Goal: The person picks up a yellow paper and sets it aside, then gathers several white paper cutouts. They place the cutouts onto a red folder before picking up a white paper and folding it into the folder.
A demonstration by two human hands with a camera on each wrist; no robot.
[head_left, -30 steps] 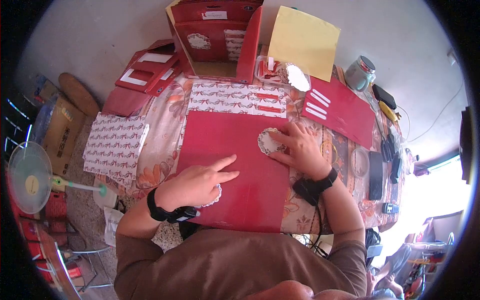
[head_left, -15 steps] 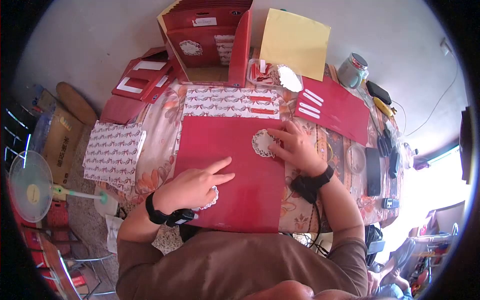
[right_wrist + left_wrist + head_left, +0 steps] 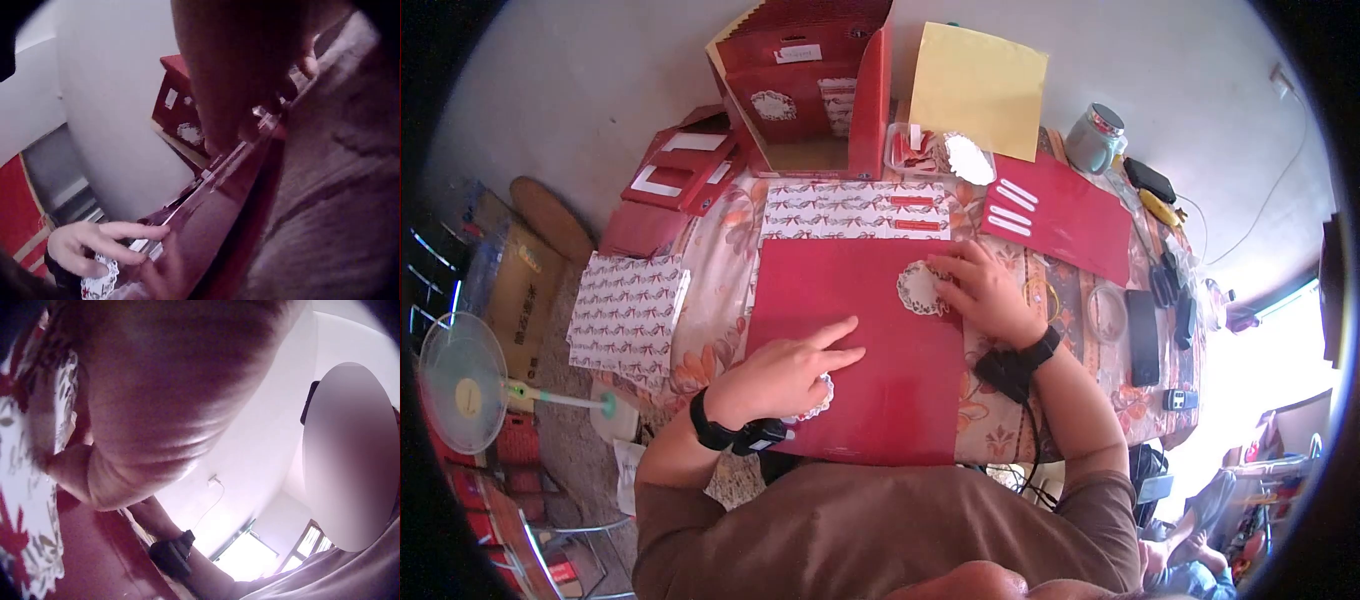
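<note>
A large red card sheet (image 3: 860,400) lies in front of the person. Near its upper right corner is a round white label (image 3: 922,288) with a scalloped edge and a leafy border. Fingertips of the right hand (image 3: 990,295) press on that label's right side, the thumb lower down. Over the sheet's left part is the left hand (image 3: 785,375), two fingers stretched to the right and spread apart. It holds a second scalloped label (image 3: 818,398), mostly hidden below the palm; in the left wrist view the thumb lies against this printed label (image 3: 65,412).
An open red expanding file (image 3: 810,135) stands at the back, beside a clear tray of paper pieces (image 3: 915,150). White strips (image 3: 1012,205) lie on another red sheet (image 3: 1080,225). Patterned paper (image 3: 628,310) is at left, a lidded mug (image 3: 1097,140) at back right, a fan (image 3: 462,380) beyond the table.
The right hand's fingers have shifted slightly on the label's right side. The left hand keeps its place on the sheet. The whole head view has drifted a little.
</note>
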